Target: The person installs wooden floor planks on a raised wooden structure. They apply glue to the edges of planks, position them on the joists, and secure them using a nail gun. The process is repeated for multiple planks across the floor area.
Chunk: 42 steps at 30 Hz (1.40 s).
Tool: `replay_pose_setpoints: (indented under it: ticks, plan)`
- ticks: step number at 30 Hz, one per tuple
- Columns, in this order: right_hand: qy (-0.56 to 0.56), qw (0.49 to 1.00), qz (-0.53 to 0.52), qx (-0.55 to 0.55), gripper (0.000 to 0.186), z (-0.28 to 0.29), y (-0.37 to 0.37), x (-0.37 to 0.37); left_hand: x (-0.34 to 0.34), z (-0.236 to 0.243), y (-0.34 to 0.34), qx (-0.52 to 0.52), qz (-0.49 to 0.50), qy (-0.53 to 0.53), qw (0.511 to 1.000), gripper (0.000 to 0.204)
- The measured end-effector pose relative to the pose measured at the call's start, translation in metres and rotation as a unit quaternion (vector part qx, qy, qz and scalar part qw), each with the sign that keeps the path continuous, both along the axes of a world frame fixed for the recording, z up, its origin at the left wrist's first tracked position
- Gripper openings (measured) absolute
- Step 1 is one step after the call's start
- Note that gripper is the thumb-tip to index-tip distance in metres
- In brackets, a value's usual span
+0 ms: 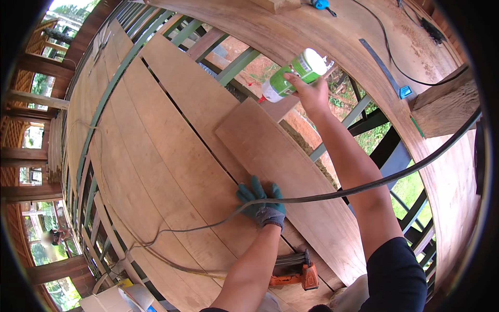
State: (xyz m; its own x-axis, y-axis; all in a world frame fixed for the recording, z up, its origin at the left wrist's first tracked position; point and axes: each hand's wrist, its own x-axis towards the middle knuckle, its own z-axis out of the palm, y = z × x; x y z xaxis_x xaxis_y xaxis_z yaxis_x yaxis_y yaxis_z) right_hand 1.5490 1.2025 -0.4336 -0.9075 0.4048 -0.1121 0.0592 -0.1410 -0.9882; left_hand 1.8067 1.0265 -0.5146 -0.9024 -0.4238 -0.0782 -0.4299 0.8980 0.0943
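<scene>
My right hand (311,96), bare, grips a green and white squeeze bottle (296,74). The bottle is tilted with its red nozzle pointing down and left, by the far end of a loose plank (291,166). That plank lies over the laid floorboards (161,151). In a teal and grey glove, my left hand (262,204) rests with spread fingers on the boards, at the loose plank's left edge. An orange nail gun (296,275) lies near my knees. A black cable (364,184) passes across the view by my left wrist and in front of my right arm.
Green joists (236,67) show through open gaps, with soil and grass below. A square (382,67) with a blue stock lies on the curved board at right, near a wooden post (447,106). A cardboard box (106,301) stands lower left; another person (54,237) is far left.
</scene>
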Motion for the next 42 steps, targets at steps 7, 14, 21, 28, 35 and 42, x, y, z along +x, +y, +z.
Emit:
replay_pose_setpoints:
  ticks: [7, 14, 21, 28, 35, 42]
  plan:
    - [0.179, 0.976, -0.083, 0.097, 0.062, 0.038, -0.003, 0.012, -0.004, 0.0, -0.003, 0.02, 0.013, -0.015, 1.0, 0.076]
    - [0.098, 0.995, -0.032, -0.003, 0.053, 0.014, -0.001, 0.018, -0.001, -0.003, -0.003, 0.045, 0.016, -0.02, 0.999, 0.079]
    - [0.025, 0.999, -0.029, -0.028, 0.052, -0.009, -0.016, 0.003, 0.002, -0.006, -0.004, 0.046, 0.015, -0.035, 0.998, 0.08]
    - [0.035, 0.998, -0.037, -0.036, 0.049, -0.017, -0.023, -0.011, -0.003, 0.001, -0.002, 0.041, 0.019, -0.078, 0.996, 0.08]
    - [0.014, 0.999, -0.025, -0.04, 0.049, -0.018, -0.021, -0.012, -0.003, 0.001, -0.002, 0.043, 0.017, -0.064, 0.997, 0.079]
    - [0.027, 0.999, -0.011, -0.04, 0.047, -0.019, -0.016, -0.007, -0.002, -0.003, -0.002, 0.032, 0.011, -0.038, 0.999, 0.077]
